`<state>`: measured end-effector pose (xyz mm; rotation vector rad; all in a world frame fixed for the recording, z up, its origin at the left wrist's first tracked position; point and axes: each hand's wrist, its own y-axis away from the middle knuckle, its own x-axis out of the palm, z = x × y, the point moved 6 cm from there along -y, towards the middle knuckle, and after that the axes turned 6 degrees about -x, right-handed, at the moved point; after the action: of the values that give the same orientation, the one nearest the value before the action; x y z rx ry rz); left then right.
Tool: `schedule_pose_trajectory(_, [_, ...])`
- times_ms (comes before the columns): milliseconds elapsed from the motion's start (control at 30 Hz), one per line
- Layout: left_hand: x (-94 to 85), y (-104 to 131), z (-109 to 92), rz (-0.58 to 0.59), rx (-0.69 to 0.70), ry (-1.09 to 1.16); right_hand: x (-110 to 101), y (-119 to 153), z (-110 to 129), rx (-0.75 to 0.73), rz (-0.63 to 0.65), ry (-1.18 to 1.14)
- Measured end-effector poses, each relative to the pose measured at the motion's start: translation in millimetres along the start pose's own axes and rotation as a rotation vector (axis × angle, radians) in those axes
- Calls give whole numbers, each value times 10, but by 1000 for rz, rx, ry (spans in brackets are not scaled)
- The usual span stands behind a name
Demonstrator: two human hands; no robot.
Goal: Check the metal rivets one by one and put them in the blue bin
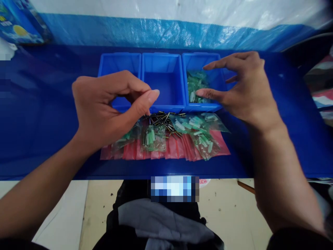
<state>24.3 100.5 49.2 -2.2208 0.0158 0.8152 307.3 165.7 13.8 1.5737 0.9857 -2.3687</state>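
My left hand (pixel 111 104) is closed, its thumb pressed toward the curled fingers, in front of the left and middle blue bins. Whatever it may pinch is hidden. Over the right blue bin (pixel 204 106), my right hand (pixel 239 85) is open, thumb and forefinger spread apart. That bin holds green-tinted clear packets (pixel 196 83). Below the bins lies a pile of dark, thin metal pieces (pixel 162 119), resembling screws or rivets. Clear bags with pale green plugs (pixel 205 140) and a smaller clear bag (pixel 153 139) rest on a row of red plastic bags (pixel 175 149).
The left blue bin (pixel 121 59) is partly behind my left hand; the middle blue bin (pixel 162 88) stands beside it. All sit on a dark blue tabletop (pixel 283 86). A blue printed package (pixel 22 24) stands at the back left. A pixelated bright object (pixel 174 187) is below the table edge.
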Motion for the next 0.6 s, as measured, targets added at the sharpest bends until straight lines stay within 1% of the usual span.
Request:
schedule_pose_trajectory(33, [-2,1,-14,2,17,-5,-10,4,10,88,-6,16])
schedule_pose_trajectory(67, [-5,3,-28,-2,31,-7,-40,5,53,150,-40,21])
schedule_pose_trajectory(100, [-7,4,-45,-8,46,-8,-90,-5,149,138,-104,-4])
schedule_pose_trajectory(133, [-9,3,-54,-17,48,-10,-165,-15,276,76,-203,-45])
schedule_pose_trajectory(167, [-8,2,-57,-24,46,-8,-242,-19,419,-22,-297,-112])
schedule_pose_trajectory(200, [-5,-1,-52,-32,37,-9,-287,-22,553,-119,-329,-192])
schedule_pose_trajectory(233, [-3,-5,-34,-44,23,-20,-304,-24,682,-216,-308,-273])
schedule_pose_trajectory(300, [4,-15,22,-59,20,-70,-256,-14,909,-380,-150,-349])
schedule_pose_trajectory(333, [20,-20,62,-43,32,-112,-214,8,1006,-457,-65,-341])
schedule_pose_trajectory(400, [78,-24,149,48,103,-193,-112,68,1139,-582,66,-262])
schedule_pose_trajectory(433, [115,-15,185,114,165,-225,-64,96,1173,-621,107,-224])
schedule_pose_trajectory(500, [159,16,246,226,280,-274,14,128,1181,-637,161,-177])
schedule_pose_trajectory(533, [161,29,271,260,312,-287,34,133,1168,-630,168,-165])
schedule_pose_trajectory(600, [147,45,296,310,344,-295,28,130,1143,-622,134,-159])
